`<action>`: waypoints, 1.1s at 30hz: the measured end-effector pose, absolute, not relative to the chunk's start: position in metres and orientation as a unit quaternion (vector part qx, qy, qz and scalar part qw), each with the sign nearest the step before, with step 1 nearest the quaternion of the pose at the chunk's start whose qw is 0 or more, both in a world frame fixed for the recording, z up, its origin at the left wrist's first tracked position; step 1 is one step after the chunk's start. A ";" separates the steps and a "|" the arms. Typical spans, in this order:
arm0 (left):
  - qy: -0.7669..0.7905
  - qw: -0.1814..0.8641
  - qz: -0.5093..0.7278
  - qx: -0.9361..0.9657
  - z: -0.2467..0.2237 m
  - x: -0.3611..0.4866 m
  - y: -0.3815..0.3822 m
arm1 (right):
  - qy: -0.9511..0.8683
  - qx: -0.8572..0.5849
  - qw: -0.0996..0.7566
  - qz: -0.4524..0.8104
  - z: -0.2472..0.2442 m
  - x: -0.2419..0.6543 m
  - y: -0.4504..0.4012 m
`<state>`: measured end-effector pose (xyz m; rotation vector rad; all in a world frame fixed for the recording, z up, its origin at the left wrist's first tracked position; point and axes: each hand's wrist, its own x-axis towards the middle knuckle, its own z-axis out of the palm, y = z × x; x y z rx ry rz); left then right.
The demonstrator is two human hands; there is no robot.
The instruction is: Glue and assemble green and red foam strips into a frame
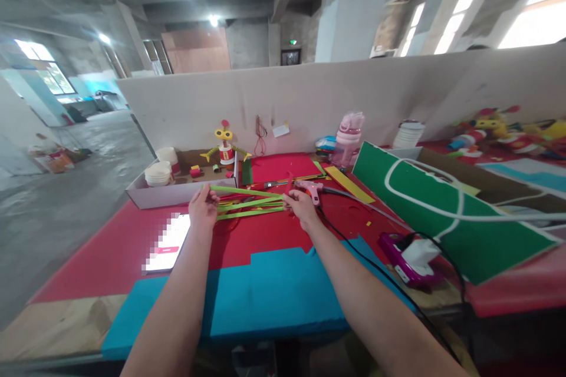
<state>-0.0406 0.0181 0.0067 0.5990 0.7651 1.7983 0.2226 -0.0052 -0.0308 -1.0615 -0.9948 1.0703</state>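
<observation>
A pale partition (198, 106) stands across the far side, well beyond the left hand (204, 209) and the right hand (301, 207). Under both hands spreads the red-covered table (106, 241), with a blue sheet (274, 294) along its near edge, below the forearms. A green board (424, 206) leans at a slant well to the right of the right hand, and a shallow white box (168, 195) sits just beyond the left hand, off to its left. A pink bottle (347, 138), blurred, stands farther out past the right hand. The phone (170, 244) lies lit beside the left forearm, its screen partly masked. To the right of the right forearm is a purple power strip (409, 262) with a white plug (422, 252) in it. A yellow-headed figure (225, 150) stands upright beyond the gap between the hands, and stacked cups (158, 174) are in the box. The pink glue gun (313, 188) lies just past the right hand. Smallest are the thin green strips (247, 192), stretched between the hands: the left pinches their left ends, fanned apart, and the right grips them where they converge
</observation>
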 end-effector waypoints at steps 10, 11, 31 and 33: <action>0.294 0.542 0.691 0.379 0.004 -0.020 0.010 | -0.323 -0.388 0.688 0.521 -0.025 0.215 -0.007; 0.310 0.549 0.651 0.423 0.002 -0.009 0.006 | -0.324 -0.375 0.680 0.540 -0.025 0.211 -0.009; 0.348 0.545 0.485 0.589 -0.019 0.042 -0.016 | -0.414 -0.354 0.580 0.606 -0.027 0.184 -0.026; 0.355 0.539 0.484 0.591 -0.020 0.042 -0.016 | -0.418 -0.365 0.587 0.590 -0.028 0.184 -0.025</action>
